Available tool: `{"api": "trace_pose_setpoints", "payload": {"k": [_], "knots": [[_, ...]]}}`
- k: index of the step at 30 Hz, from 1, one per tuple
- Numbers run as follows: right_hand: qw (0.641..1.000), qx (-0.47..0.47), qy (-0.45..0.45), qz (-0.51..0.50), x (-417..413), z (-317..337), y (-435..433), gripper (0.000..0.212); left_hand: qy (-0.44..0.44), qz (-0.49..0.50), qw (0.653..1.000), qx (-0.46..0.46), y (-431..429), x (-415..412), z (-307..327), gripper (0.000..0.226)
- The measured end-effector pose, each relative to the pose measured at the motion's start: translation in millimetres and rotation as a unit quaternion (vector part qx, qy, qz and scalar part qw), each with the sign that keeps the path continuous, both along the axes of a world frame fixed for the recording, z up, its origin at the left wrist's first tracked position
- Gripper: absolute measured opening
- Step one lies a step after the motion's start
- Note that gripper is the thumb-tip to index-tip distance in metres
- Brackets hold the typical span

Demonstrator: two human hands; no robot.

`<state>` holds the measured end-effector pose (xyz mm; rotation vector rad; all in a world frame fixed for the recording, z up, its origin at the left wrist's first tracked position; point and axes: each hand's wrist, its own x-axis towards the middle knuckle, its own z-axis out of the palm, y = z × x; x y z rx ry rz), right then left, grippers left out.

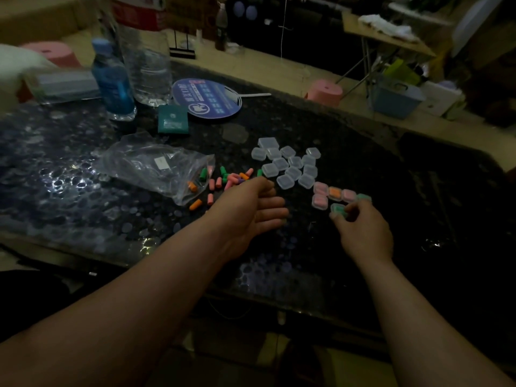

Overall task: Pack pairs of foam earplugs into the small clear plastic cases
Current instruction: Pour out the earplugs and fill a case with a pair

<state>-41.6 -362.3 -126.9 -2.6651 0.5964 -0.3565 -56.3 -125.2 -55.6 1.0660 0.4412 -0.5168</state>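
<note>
- Earplugs (223,180) lie loose on the counter (307,129) in pink, orange and green, spilling from the mouth of a clear plastic bag (156,166) to your left of centre.
- Your right grip (363,233) pinches a green-filled case (338,209) between thumb and curled fingertips at the near edge of the finished group. You cannot tell from here whether it already rests on the counter.
- Filled cases (332,195) sit packed side by side just beyond that hand: three pink, one orange and another green one, so roughly six are done, counting the one you hold.
- Empty cases (290,166) form a loose cluster between the earplugs and the filled group. About a dozen are left, so most of the work is probably ahead of you.
- Your left grip (251,210) is spread and holds nothing, palm turned inward, with its fingers just beside the near end of the earplug pile.
- Enough loose earplugs appear to be out for several more pairs; a few may be inside the bag.
- Farther back stand a blue water bottle (113,79), a clear bottle (152,76), a round blue hand fan (206,97) and a small green packet (173,120).
</note>
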Motion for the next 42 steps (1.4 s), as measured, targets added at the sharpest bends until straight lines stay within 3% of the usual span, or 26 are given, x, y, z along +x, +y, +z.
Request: {"api": "trace_pose_setpoints", "payload": {"k": [15, 24, 30, 36, 42], "knots": [[1.0, -0.003, -0.026, 0.006, 4.5, -6.0, 5.3, 0.02, -0.008, 0.012, 1.0, 0.007, 13.9, -0.8, -0.8, 0.022], [0.997, 0.048, -0.064, -0.004, 3.4, 1.2, 8.4, 0.015, -0.025, 0.026, 0.999, 0.035, 38.5, 0.2, 4.0, 0.028], [0.991, 0.086, -0.089, 0.059, 11.6, 11.7, 41.1, 0.009, -0.041, 0.065, 0.996, 0.033, 49.6, -1.3, 9.4, 0.057], [0.99, 0.047, -0.037, 0.128, 20.6, 16.2, 78.2, 0.017, -0.054, 0.101, 0.993, 0.031, 51.9, -4.2, 21.1, 0.021], [0.987, -0.065, 0.022, 0.146, 52.4, 19.6, 94.8, 0.028, -0.039, 0.1, 0.994, 0.023, 59.8, -5.3, 22.9, 0.021]]}}
